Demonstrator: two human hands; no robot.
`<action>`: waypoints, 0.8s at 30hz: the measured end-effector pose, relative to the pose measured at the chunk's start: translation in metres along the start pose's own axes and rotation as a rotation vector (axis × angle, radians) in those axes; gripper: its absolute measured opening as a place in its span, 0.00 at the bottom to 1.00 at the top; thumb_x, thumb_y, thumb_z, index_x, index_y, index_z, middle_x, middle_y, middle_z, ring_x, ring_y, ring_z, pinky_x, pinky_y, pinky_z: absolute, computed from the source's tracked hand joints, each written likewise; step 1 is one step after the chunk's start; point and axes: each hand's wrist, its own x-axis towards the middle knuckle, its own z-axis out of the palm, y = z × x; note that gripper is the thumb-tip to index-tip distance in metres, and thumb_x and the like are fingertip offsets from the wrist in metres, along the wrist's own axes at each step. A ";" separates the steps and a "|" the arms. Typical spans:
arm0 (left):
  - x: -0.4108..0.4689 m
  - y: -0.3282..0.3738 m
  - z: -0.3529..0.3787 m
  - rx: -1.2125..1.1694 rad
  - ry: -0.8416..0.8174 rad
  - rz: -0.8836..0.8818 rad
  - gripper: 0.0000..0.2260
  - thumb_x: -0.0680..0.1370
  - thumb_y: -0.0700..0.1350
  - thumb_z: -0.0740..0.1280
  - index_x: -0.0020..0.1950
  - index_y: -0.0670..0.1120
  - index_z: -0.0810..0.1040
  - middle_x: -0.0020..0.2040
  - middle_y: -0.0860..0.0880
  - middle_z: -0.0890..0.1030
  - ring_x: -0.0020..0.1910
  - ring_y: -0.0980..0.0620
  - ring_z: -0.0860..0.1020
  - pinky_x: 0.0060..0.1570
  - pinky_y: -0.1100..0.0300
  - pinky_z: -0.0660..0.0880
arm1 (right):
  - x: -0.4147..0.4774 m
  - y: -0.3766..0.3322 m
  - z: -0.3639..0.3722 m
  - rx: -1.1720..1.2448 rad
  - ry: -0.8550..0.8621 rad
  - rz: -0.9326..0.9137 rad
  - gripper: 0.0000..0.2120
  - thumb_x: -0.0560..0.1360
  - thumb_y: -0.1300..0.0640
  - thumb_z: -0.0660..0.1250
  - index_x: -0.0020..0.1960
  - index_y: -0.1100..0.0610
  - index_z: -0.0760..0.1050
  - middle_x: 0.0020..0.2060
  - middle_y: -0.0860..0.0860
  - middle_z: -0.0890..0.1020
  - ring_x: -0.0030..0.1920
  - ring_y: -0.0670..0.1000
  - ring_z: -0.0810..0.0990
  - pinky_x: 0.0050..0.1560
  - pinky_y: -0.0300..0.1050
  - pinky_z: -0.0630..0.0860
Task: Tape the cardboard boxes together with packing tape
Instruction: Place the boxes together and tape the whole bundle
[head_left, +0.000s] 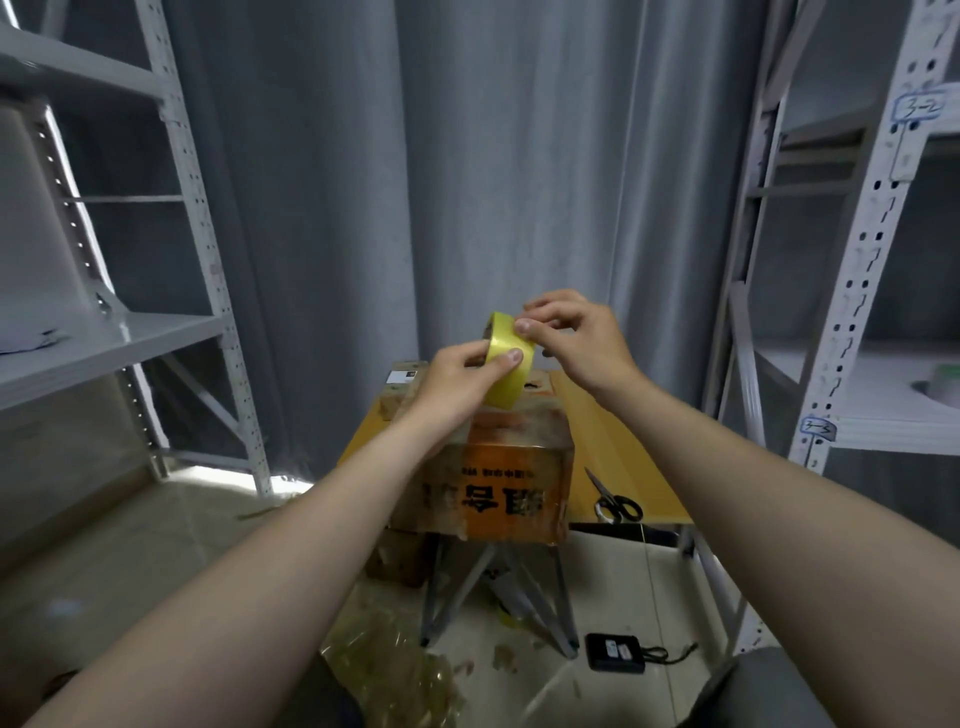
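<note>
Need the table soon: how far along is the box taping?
Early. Done: the cardboard boxes sit on the table. In hand: the left hand grips the tape roll while the right hand picks at its surface, probably hunting the end. Left: pulling a strip, sticking it across the boxes, cutting with the scissors.

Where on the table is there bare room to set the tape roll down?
For the tape roll: the tabletop strip between the cardboard box and the right edge, beyond the scissors; a narrow strip left of the box. Crowded: the middle, under boxes, and the scissors' corner.
</note>
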 end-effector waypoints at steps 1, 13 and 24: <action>-0.001 0.002 0.002 0.007 0.012 0.001 0.02 0.81 0.53 0.71 0.50 0.58 0.83 0.39 0.61 0.84 0.35 0.71 0.79 0.29 0.74 0.71 | 0.001 -0.001 -0.001 -0.009 0.012 -0.004 0.04 0.75 0.56 0.78 0.48 0.55 0.87 0.54 0.51 0.82 0.44 0.40 0.81 0.45 0.38 0.77; -0.017 0.031 0.010 -0.030 -0.095 -0.076 0.17 0.86 0.54 0.63 0.54 0.39 0.79 0.36 0.47 0.87 0.32 0.54 0.85 0.28 0.63 0.77 | 0.006 -0.015 -0.017 0.014 0.118 0.269 0.07 0.75 0.57 0.78 0.49 0.60 0.87 0.37 0.47 0.84 0.35 0.42 0.78 0.39 0.38 0.76; 0.001 0.045 0.002 0.331 -0.274 -0.324 0.27 0.83 0.63 0.61 0.62 0.40 0.82 0.53 0.40 0.87 0.53 0.42 0.85 0.62 0.45 0.80 | 0.047 0.001 -0.021 0.161 0.158 0.468 0.06 0.77 0.55 0.76 0.48 0.58 0.85 0.48 0.52 0.88 0.31 0.51 0.81 0.41 0.49 0.81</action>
